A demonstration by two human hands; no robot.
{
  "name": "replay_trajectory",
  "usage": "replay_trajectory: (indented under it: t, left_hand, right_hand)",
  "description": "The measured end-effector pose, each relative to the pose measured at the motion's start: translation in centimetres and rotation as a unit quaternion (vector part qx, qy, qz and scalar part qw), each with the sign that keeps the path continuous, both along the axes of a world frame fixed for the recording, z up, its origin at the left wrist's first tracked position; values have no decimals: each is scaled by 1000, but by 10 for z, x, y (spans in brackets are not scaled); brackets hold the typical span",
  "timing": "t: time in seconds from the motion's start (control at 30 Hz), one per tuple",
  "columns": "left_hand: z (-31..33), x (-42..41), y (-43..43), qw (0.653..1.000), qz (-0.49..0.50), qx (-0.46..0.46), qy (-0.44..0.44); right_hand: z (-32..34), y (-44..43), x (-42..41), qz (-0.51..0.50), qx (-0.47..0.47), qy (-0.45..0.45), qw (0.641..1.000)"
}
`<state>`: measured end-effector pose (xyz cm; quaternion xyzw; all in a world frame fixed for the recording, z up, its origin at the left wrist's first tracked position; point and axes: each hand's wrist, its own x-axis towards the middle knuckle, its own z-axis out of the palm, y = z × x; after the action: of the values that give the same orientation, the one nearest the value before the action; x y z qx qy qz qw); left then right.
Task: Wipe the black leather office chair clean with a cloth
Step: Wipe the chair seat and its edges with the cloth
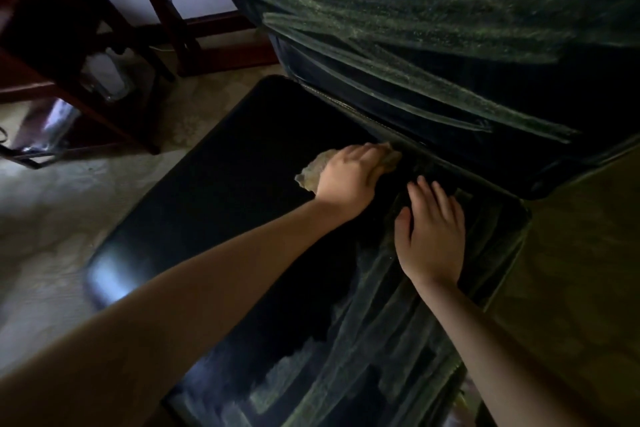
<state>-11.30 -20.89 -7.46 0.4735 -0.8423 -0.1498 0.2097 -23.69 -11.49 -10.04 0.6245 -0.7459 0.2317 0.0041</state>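
Observation:
The black leather office chair fills the view: its seat (221,204) lies below me and its backrest (433,28) rises at the top right. Dusty greenish streaks cover the backrest and the seat's right half; the left half looks dark and glossy. My left hand (349,177) presses a crumpled beige cloth (313,170) onto the seat close to the seam with the backrest, fingers curled over it. My right hand (433,232) lies flat on the dusty part of the seat just to the right, fingers straight.
Dark red wooden furniture legs (162,10) stand at the upper left on a pale patterned floor (52,218). A clear plastic container (107,80) sits under that furniture. A dim greenish surface (581,270) lies to the right of the seat.

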Motion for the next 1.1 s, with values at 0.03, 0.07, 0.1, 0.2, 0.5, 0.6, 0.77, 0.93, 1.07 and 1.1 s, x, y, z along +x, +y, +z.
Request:
replay_trajectory:
  t: [0.03,0.07,0.1,0.2,0.5,0.6,0.77,0.93,1.07,1.1]
  left_hand:
    - [0,-5,9,1000,-24,-6,13]
    - [-1,-9,16,998,-48,-12,26]
    - [-2,-9,20,997,-71,-13,35]
    - [-3,2,15,995,-82,3,53]
    - [0,84,-99,952,305,20,30]
    - [-4,74,-98,960,278,23,32]
    - [-4,64,-88,967,253,27,19]
    - [-6,40,-71,984,176,30,4]
    - [-3,31,-61,995,98,22,-11]
    - [-2,28,-57,997,77,17,-12]
  right_hand:
    - [0,0,0,-2,-1,1,1000]
    - [0,0,0,-7,-5,-2,1000]
    - [0,0,0,-11,-12,-7,1000]
    - [0,-1,0,-7,-24,-16,1000]
    - [2,-3,0,-9,22,-7,1000]
    - [3,-4,-1,-8,25,-6,1000]
    - [3,-3,0,-4,24,-4,1000]
    - [2,-4,0,-3,23,-9,1000]
    - [1,-4,-1,-4,15,-8,1000]
    - [1,-4,-1,-3,12,-8,1000]
